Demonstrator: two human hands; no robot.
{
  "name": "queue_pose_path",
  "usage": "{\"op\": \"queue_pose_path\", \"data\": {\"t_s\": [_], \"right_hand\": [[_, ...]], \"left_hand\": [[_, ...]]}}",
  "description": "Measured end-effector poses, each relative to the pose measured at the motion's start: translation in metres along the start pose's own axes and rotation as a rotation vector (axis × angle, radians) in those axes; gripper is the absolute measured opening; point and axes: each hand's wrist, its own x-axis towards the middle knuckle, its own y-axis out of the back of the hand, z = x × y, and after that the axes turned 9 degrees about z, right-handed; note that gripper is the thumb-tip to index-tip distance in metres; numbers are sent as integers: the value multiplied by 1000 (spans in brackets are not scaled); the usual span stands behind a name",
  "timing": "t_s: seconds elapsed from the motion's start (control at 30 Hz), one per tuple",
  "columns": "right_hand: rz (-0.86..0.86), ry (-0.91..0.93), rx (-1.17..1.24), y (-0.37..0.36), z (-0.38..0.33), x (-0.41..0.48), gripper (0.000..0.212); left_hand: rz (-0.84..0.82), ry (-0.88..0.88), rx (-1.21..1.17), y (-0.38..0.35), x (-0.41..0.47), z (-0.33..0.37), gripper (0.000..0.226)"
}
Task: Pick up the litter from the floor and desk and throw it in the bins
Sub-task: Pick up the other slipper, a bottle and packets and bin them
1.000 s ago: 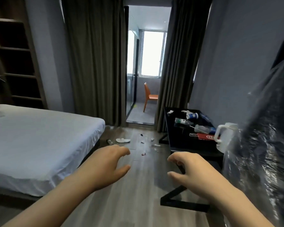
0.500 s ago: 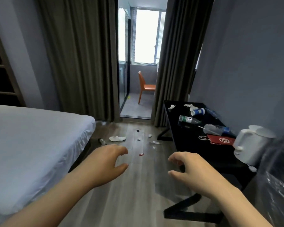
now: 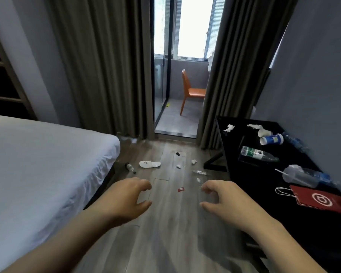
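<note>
Litter (image 3: 301,177) lies on the wooden floor (image 3: 165,243) and the black desk (image 3: 254,186). Left hand (image 3: 126,200) and right hand (image 3: 226,200) hover empty, fingers loosely curled, apart. Desk holds red bag (image 3: 321,200), bottle (image 3: 258,154), cup (image 3: 272,139); floor holds slipper (image 3: 149,164), red wrapper (image 3: 181,189).

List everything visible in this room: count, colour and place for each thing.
bed: 1, white, left
curtains: 2, grey-brown, far wall
chair: 1, orange, beyond curtains
desk: 1, black, right
bottles: at least 2, clear, desk
cup: 1, white-blue, desk
tissues: 2, white, desk's far end
bag: 1, red, desk's near end
slipper: 1, white, floor
wrapper: 1, red, floor
scraps: several, pale, floor
hands: 2, bare, left and right over floor, empty
</note>
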Motion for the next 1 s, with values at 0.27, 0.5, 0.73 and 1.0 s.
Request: {"op": "queue_pose_path", "data": {"t_s": [0.27,0.5,0.73,1.0], "right_hand": [[-7,-62,6,-30,33,152,38],[-12,-213,61,-49,57,279,35],[-16,-289,111,-61,101,387,36],[-57,-294,163,-86,178,535,37]], "left_hand": [[-12,-63,-17,-36,153,-69,39],[-87,-126,-39,-49,291,-128,38],[-163,-162,-77,-80,411,-146,40],[-181,-105,-78,-131,555,-163,38]]}}
